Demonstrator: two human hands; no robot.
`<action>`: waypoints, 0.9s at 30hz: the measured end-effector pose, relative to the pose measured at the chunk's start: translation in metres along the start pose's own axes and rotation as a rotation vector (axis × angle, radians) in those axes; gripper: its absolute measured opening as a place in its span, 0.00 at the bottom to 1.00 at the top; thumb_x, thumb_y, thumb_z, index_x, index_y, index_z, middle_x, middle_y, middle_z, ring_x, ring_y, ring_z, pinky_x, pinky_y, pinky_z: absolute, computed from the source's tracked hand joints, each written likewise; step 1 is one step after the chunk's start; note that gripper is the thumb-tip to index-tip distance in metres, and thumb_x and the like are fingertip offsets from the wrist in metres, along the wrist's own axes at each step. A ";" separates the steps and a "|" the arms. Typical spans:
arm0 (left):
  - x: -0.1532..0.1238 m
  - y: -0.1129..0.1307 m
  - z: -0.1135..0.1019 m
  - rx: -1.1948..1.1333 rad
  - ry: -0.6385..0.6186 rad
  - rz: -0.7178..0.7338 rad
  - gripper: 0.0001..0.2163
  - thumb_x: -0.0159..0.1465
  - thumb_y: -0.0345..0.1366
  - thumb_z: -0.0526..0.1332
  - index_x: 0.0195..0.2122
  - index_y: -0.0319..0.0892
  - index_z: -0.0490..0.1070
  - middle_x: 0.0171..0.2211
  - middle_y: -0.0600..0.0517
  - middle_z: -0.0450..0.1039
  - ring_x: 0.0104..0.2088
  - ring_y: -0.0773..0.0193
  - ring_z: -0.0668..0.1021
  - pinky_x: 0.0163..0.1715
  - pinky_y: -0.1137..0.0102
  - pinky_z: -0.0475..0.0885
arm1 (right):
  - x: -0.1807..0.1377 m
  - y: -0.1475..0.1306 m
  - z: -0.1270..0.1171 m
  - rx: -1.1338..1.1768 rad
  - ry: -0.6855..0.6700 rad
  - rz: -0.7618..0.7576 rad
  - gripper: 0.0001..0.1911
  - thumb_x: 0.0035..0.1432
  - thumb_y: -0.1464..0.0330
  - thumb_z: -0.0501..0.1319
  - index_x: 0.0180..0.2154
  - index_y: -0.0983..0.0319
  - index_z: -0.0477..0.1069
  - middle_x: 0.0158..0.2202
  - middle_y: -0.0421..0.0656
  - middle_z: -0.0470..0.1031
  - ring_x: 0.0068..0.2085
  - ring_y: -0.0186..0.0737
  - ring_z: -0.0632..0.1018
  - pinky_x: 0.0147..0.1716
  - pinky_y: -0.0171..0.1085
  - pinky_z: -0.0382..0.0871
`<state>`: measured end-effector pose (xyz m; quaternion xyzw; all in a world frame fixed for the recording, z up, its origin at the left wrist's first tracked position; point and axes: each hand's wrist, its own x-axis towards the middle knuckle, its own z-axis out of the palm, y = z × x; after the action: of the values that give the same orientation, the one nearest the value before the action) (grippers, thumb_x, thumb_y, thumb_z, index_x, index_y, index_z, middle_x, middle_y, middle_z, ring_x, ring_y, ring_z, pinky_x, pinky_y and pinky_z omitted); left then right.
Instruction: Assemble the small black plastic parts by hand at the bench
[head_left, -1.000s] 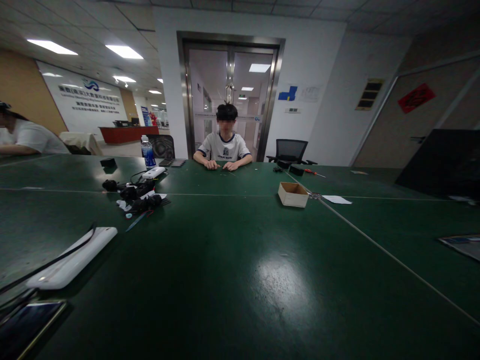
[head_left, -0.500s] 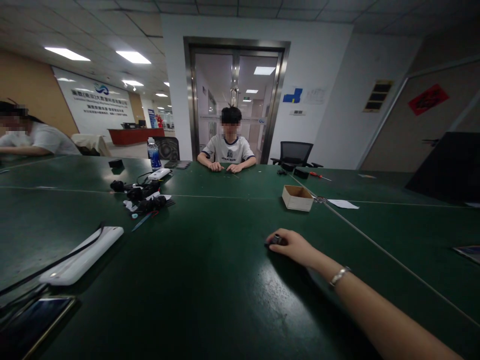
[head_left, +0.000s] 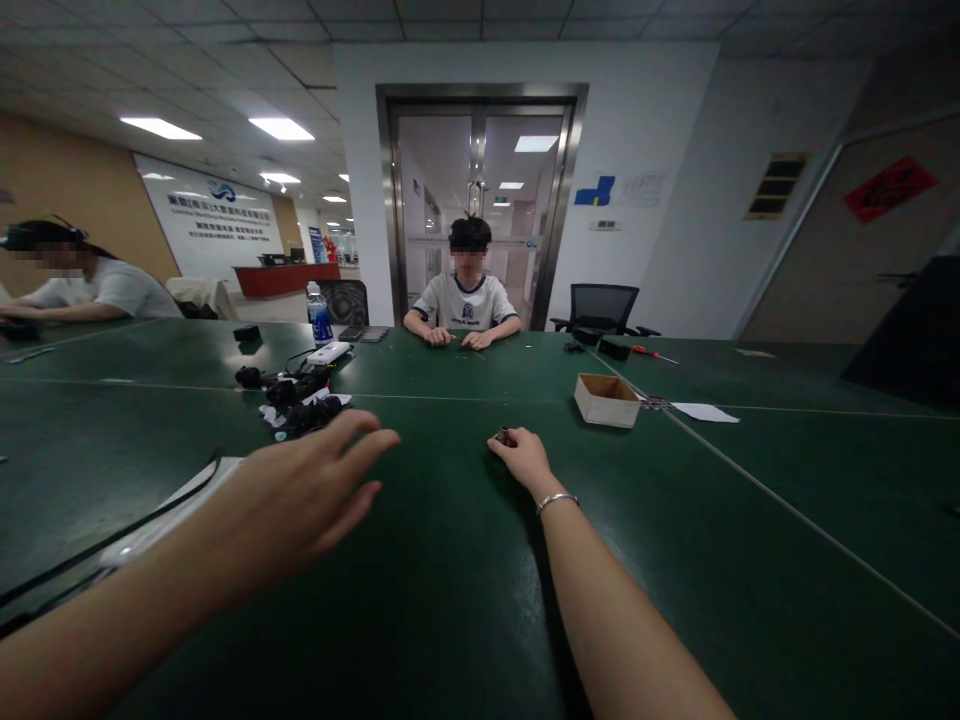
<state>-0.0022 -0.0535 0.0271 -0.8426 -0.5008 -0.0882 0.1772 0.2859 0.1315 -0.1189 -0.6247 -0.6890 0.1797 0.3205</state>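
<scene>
My right hand [head_left: 523, 457] rests far out on the green table [head_left: 465, 580], fingers closed round a small dark object [head_left: 503, 436] that I cannot identify. A silver bracelet [head_left: 556, 500] sits on that wrist. My left hand [head_left: 311, 492] hovers above the table with fingers stretched out and apart, holding nothing. It is nearest to the white flat device [head_left: 176, 508] with a black cable and the pile of black gear [head_left: 300, 400].
A small open cardboard box [head_left: 607, 399] stands to the right, a white paper [head_left: 705, 411] beyond it. A water bottle [head_left: 320, 318], a red screwdriver [head_left: 649, 351] and black parts lie further back. One person sits opposite, another at the far left.
My left arm has come into view, reaching forward. My right hand has slid further out and to the left with the small object. The view has tilted down slightly.
</scene>
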 end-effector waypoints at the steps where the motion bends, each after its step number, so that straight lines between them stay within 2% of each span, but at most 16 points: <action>1: 0.025 0.009 0.009 0.012 -0.038 0.080 0.22 0.62 0.37 0.55 0.58 0.51 0.57 0.54 0.46 0.60 0.36 0.63 0.75 0.30 0.71 0.71 | -0.002 0.000 0.002 -0.050 0.027 -0.025 0.14 0.56 0.58 0.62 0.34 0.63 0.77 0.36 0.46 0.72 0.39 0.44 0.71 0.37 0.36 0.62; 4: 0.090 0.037 0.048 -0.054 -0.021 0.248 0.21 0.61 0.34 0.56 0.56 0.50 0.60 0.52 0.46 0.63 0.42 0.58 0.73 0.36 0.68 0.71 | -0.005 0.001 0.004 -0.140 0.044 -0.072 0.13 0.54 0.60 0.63 0.37 0.60 0.77 0.37 0.45 0.71 0.41 0.45 0.69 0.40 0.37 0.61; 6: 0.121 0.054 0.079 -0.173 0.020 0.213 0.19 0.62 0.35 0.57 0.54 0.50 0.63 0.50 0.45 0.64 0.44 0.55 0.72 0.41 0.65 0.70 | -0.007 0.000 0.004 -0.181 0.041 -0.092 0.13 0.52 0.61 0.65 0.38 0.61 0.76 0.37 0.45 0.70 0.41 0.45 0.68 0.40 0.37 0.60; 9: 0.148 0.076 0.121 -0.361 0.090 0.074 0.17 0.64 0.36 0.54 0.54 0.51 0.65 0.50 0.45 0.65 0.48 0.52 0.70 0.45 0.61 0.68 | -0.008 -0.002 0.004 -0.233 0.027 -0.123 0.09 0.53 0.68 0.63 0.38 0.61 0.75 0.39 0.45 0.70 0.40 0.45 0.68 0.40 0.37 0.60; 13: 0.157 0.095 0.158 -0.542 0.056 -0.079 0.19 0.65 0.37 0.50 0.58 0.51 0.62 0.52 0.45 0.66 0.49 0.52 0.71 0.47 0.62 0.67 | -0.007 -0.003 0.003 -0.263 0.033 -0.135 0.12 0.55 0.77 0.56 0.41 0.63 0.73 0.44 0.48 0.71 0.41 0.44 0.70 0.40 0.37 0.60; 15: 0.156 0.097 0.168 -0.636 0.068 -0.109 0.20 0.66 0.36 0.48 0.59 0.49 0.61 0.51 0.45 0.68 0.48 0.54 0.72 0.48 0.63 0.67 | -0.006 -0.003 0.003 -0.245 0.032 -0.128 0.10 0.55 0.76 0.57 0.39 0.64 0.73 0.42 0.48 0.72 0.41 0.44 0.71 0.40 0.36 0.61; 18: 0.154 0.089 0.179 -0.815 0.140 -0.129 0.18 0.65 0.34 0.51 0.55 0.49 0.67 0.49 0.47 0.71 0.48 0.56 0.73 0.49 0.63 0.66 | -0.005 -0.003 0.002 -0.147 0.006 -0.125 0.06 0.52 0.70 0.63 0.36 0.63 0.74 0.37 0.45 0.73 0.39 0.42 0.72 0.37 0.35 0.62; 22: 0.155 0.072 0.195 -1.144 0.181 -0.225 0.11 0.62 0.33 0.57 0.44 0.46 0.74 0.43 0.48 0.75 0.43 0.59 0.76 0.47 0.67 0.70 | -0.004 -0.006 0.000 0.083 -0.043 -0.163 0.06 0.51 0.68 0.65 0.33 0.63 0.75 0.30 0.42 0.73 0.32 0.39 0.74 0.30 0.33 0.63; 25: 0.157 0.063 0.206 -1.314 0.157 -0.334 0.09 0.59 0.32 0.60 0.40 0.42 0.75 0.40 0.48 0.76 0.39 0.61 0.78 0.43 0.67 0.72 | -0.002 -0.007 0.000 0.387 -0.136 -0.065 0.09 0.49 0.71 0.66 0.36 0.64 0.74 0.23 0.38 0.71 0.21 0.33 0.71 0.21 0.31 0.62; 27: 0.159 0.062 0.210 -1.387 0.143 -0.381 0.08 0.59 0.32 0.61 0.40 0.41 0.74 0.37 0.48 0.76 0.37 0.61 0.78 0.41 0.67 0.73 | 0.001 -0.006 -0.001 0.595 -0.165 -0.012 0.13 0.48 0.73 0.66 0.39 0.65 0.73 0.21 0.37 0.71 0.18 0.30 0.70 0.18 0.29 0.61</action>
<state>0.1223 0.1299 -0.1273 -0.6511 -0.4550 -0.4702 -0.3845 0.2819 0.1315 -0.1145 -0.4826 -0.6335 0.4219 0.4333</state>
